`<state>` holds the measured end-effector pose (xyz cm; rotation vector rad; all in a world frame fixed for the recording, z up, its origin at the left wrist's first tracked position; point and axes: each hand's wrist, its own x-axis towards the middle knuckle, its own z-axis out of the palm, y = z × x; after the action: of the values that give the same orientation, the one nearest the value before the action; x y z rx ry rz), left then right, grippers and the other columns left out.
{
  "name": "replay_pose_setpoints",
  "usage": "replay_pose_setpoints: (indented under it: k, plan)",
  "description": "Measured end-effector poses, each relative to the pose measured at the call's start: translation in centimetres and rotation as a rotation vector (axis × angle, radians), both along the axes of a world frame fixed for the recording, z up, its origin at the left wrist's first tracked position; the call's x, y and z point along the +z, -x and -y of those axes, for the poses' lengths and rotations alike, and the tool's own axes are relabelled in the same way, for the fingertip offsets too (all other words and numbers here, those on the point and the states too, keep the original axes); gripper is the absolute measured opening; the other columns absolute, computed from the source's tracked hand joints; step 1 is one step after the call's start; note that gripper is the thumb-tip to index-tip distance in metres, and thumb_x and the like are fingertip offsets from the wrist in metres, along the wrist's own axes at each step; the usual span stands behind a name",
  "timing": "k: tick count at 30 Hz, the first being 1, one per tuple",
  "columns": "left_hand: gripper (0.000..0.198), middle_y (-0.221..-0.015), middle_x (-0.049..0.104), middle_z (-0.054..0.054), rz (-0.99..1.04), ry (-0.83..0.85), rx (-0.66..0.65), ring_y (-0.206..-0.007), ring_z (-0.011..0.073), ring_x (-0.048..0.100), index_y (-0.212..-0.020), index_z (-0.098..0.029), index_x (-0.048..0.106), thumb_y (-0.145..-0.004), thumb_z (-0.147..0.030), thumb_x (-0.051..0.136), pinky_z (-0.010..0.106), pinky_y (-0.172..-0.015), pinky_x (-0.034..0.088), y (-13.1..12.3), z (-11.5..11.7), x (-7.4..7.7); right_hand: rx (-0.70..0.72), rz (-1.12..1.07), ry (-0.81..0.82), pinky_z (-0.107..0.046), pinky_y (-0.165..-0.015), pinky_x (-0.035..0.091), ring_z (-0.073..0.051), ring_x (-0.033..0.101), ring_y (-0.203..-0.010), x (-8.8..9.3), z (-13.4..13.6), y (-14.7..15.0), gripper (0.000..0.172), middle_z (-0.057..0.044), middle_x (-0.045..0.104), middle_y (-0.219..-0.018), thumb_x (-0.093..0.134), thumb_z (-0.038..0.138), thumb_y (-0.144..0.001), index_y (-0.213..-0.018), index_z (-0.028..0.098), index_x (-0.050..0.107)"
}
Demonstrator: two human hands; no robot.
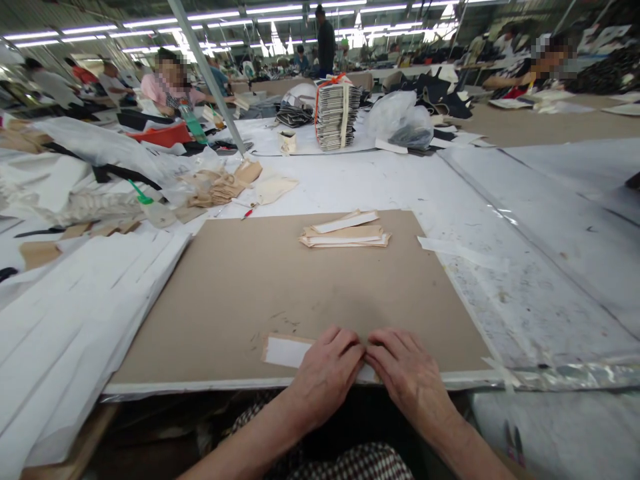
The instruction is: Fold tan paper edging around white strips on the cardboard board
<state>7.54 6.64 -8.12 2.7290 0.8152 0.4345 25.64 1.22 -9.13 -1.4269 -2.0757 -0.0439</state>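
A tan fabric strip with a white backing piece lies along the front edge of a brown board. My left hand is closed on the strip, fingertips pinched together and covering its middle. Right beside it, my right hand has its fingers curled and pressed down at the strip's right end, which is mostly hidden. The fingertips of both hands nearly meet. Farther back on the board rests a small pile of similar tan and white strips.
The brown board lies on a white table. Long white sheets are stacked at left, near a green-tipped bottle and tan fabric pieces. A tied stack stands behind. Scissors lie lower right. Other people work beyond.
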Motion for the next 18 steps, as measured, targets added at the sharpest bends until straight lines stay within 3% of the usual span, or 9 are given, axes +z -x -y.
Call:
replay_pose_setpoints:
  k: [3,6,11,18]
  plan:
    - [0.017,-0.103,0.058,0.008,-0.022,-0.045,-0.041,-0.091,0.0223,0.050,-0.105,-0.014,0.060,-0.098,-0.018,0.045,0.038,-0.082,0.052,-0.1,0.1,-0.4,-0.006,0.005,0.029,-0.040,-0.094,0.037,-0.024,0.052,-0.107,0.6,0.5,-0.2,0.016,-0.005,0.063,-0.112,0.050,0.015,-0.096,-0.103,0.019,0.065]
    - [0.018,-0.104,0.058,0.008,-0.030,-0.069,-0.058,-0.091,0.0229,0.051,-0.110,-0.013,0.059,-0.098,-0.017,0.046,0.038,-0.080,0.052,0.1,0.1,-0.4,-0.102,0.023,-0.012,-0.043,-0.096,0.037,-0.028,0.047,-0.119,0.6,1.9,-0.3,0.023,-0.011,0.054,-0.132,0.052,0.017,-0.095,-0.116,0.018,0.061]
    - [0.011,-0.103,0.059,0.007,0.055,0.033,-0.035,-0.094,0.0223,0.052,-0.099,-0.016,0.061,-0.096,-0.016,0.049,0.037,-0.084,0.051,-0.4,-0.4,0.4,-0.253,-0.002,-0.133,-0.040,-0.085,0.040,-0.023,0.054,-0.094,-0.8,4.7,0.8,0.025,-0.011,0.062,-0.107,0.051,0.014,-0.095,-0.117,0.014,0.062]
    - [0.017,-0.101,0.062,0.004,0.112,0.263,0.016,-0.096,0.0210,0.055,-0.107,-0.020,0.062,-0.090,-0.016,0.062,0.034,-0.085,0.049,-2.5,-1.5,1.2,-0.365,-0.046,-0.104,-0.044,-0.091,0.038,-0.025,0.056,-0.098,-1.9,5.3,2.5,0.024,-0.009,0.066,-0.107,0.047,0.017,-0.097,-0.113,0.014,0.065]
